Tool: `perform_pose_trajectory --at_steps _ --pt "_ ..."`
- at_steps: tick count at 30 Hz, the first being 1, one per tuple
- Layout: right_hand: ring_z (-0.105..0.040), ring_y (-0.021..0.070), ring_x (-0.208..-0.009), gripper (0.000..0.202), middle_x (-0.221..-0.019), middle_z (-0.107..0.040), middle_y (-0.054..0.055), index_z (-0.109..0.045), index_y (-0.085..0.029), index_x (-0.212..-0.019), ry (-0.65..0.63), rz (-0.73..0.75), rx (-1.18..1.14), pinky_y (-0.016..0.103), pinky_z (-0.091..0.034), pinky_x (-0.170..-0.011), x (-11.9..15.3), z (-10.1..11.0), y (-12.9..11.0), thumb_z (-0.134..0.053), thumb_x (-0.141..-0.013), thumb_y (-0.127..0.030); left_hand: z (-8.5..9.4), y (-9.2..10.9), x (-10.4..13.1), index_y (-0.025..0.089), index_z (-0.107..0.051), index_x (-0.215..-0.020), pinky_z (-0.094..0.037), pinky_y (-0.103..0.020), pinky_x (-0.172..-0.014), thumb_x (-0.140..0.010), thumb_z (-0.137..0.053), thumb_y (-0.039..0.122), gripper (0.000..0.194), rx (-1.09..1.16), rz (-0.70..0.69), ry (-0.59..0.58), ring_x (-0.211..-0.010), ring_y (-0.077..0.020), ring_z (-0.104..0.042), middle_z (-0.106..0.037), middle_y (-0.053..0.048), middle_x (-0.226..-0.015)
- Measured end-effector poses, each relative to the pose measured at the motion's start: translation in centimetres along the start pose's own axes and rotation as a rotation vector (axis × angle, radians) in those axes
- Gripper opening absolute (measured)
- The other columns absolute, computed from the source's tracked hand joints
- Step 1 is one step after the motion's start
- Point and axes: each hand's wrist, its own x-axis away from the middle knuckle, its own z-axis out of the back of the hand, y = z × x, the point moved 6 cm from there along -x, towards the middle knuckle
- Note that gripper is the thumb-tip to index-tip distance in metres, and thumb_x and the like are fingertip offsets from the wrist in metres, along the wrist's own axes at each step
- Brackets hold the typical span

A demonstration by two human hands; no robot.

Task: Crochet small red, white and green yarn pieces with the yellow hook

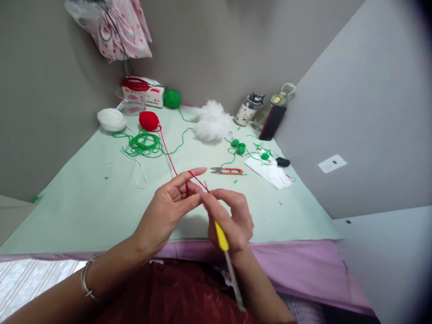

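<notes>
My left hand [165, 209] is above the near part of the table, closed on red yarn [168, 153] that runs over its raised index finger. The strand leads back to a red yarn ball [149, 121]. In my right hand [234, 218] is a crochet hook [222, 236] with a yellow grip, its back end pointing down toward me. The hook's thin metal tip shows just above my fingertips, close to the yarn. Both thumbs and fingertips meet there, and any stitches between them are hidden. Orange-handled thread snips [232, 171] lie just beyond my right hand.
Tangled green yarn [143, 144], a white yarn ball [111, 119] and a green yarn ball [172, 99] lie at the left and back. White stuffing [212, 121] sits mid-back. Small green balls [240, 148], a phone [272, 122], bottle [282, 96] and pen cup [246, 112] stand right.
</notes>
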Motion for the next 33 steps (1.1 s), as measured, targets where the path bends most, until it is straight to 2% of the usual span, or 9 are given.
perform_pose_trajectory --at_steps 2,5,9,13,16,22,26,30,33 --pt "-0.072 0.0198 -0.098 0.035 -0.107 -0.072 0.008 -0.074 -0.027 -0.121 0.041 -0.007 0.027 0.033 -0.062 -0.080 0.3 -0.1 0.1 -0.065 -0.093 -0.007 -0.1 -0.6 -0.1 0.023 -0.076 -0.124 -0.050 -0.022 -0.081 -0.080 -0.088 0.029 0.046 0.107 0.109 -0.027 -0.079 -0.0107 -0.064 -0.072 0.002 -0.082" --pt "-0.070 0.0197 -0.089 0.027 -0.101 -0.073 0.006 -0.074 -0.028 -0.116 0.072 -0.217 -0.228 0.037 -0.061 -0.074 0.1 0.2 1.5 -0.059 -0.099 -0.014 0.0 -1.0 -0.2 0.018 -0.078 -0.122 -0.051 -0.024 -0.085 -0.081 -0.086 0.027 0.042 0.188 0.224 -0.051 -0.081 -0.0117 -0.065 -0.075 -0.002 -0.086" --pt "-0.064 0.0152 -0.068 0.021 -0.084 -0.070 0.002 -0.075 -0.026 -0.102 0.132 -0.497 -0.633 0.033 -0.056 -0.062 -0.6 0.2 3.1 -0.054 -0.102 -0.020 0.2 -0.2 -0.2 0.023 -0.079 -0.121 -0.048 -0.022 -0.085 -0.084 -0.083 0.024 0.037 0.107 0.138 -0.033 -0.080 -0.0099 -0.063 -0.072 0.001 -0.083" --pt "-0.070 0.0183 -0.088 0.019 -0.092 -0.075 0.003 -0.076 -0.026 -0.100 0.078 -0.493 -0.588 0.036 -0.060 -0.077 -1.1 -0.2 2.9 -0.060 -0.099 -0.016 -0.2 0.0 0.0 0.029 -0.080 -0.119 -0.046 -0.022 -0.086 -0.085 -0.083 0.025 0.035 -0.051 0.018 -0.058 -0.082 -0.0100 -0.060 -0.068 0.003 -0.082" --pt "-0.071 0.0179 -0.088 0.023 -0.094 -0.076 0.003 -0.076 -0.027 -0.104 0.071 -0.467 -0.529 0.036 -0.061 -0.076 -0.7 -0.3 2.6 -0.059 -0.099 -0.012 -0.3 0.0 -0.2 0.030 -0.080 -0.117 -0.046 -0.024 -0.087 -0.084 -0.084 0.028 0.033 -0.086 -0.017 -0.040 -0.084 -0.0113 -0.061 -0.068 0.003 -0.084" --pt "-0.072 0.0185 -0.092 0.039 -0.106 -0.073 0.005 -0.075 -0.033 -0.121 0.101 -0.204 -0.194 0.034 -0.063 -0.075 0.2 -0.3 0.9 -0.065 -0.094 -0.007 -0.5 -0.6 -0.5 0.022 -0.081 -0.113 -0.049 -0.025 -0.086 -0.077 -0.090 0.028 0.037 0.110 0.110 -0.013 -0.082 -0.0123 -0.063 -0.073 0.000 -0.083" --pt "-0.070 0.0177 -0.082 0.027 -0.092 -0.072 0.003 -0.076 -0.028 -0.110 0.128 -0.378 -0.375 0.036 -0.061 -0.071 0.0 -0.1 2.2 -0.061 -0.097 -0.010 -0.2 -1.2 -0.6 0.019 -0.080 -0.116 -0.050 -0.024 -0.088 -0.081 -0.086 0.023 0.035 0.200 0.203 -0.010 -0.081 -0.0112 -0.064 -0.074 -0.001 -0.083" --pt "-0.063 0.0144 -0.066 0.017 -0.082 -0.068 0.002 -0.074 -0.023 -0.097 0.174 -0.589 -0.590 0.032 -0.055 -0.060 -0.1 0.2 3.7 -0.058 -0.100 -0.019 0.2 -0.8 -0.6 0.019 -0.081 -0.115 -0.049 -0.023 -0.088 -0.083 -0.084 0.022 0.032 0.181 0.184 0.026 -0.081 -0.0105 -0.063 -0.073 -0.001 -0.087" --pt "-0.062 0.0128 -0.063 0.018 -0.082 -0.066 0.001 -0.073 -0.023 -0.095 0.139 -0.664 -0.691 0.030 -0.055 -0.057 0.0 -0.3 4.2 -0.056 -0.101 -0.022 0.1 -0.4 -0.4 0.023 -0.082 -0.112 -0.048 -0.024 -0.088 -0.082 -0.085 0.025 0.030 0.092 0.123 0.026 -0.082 -0.0113 -0.061 -0.071 0.000 -0.084"
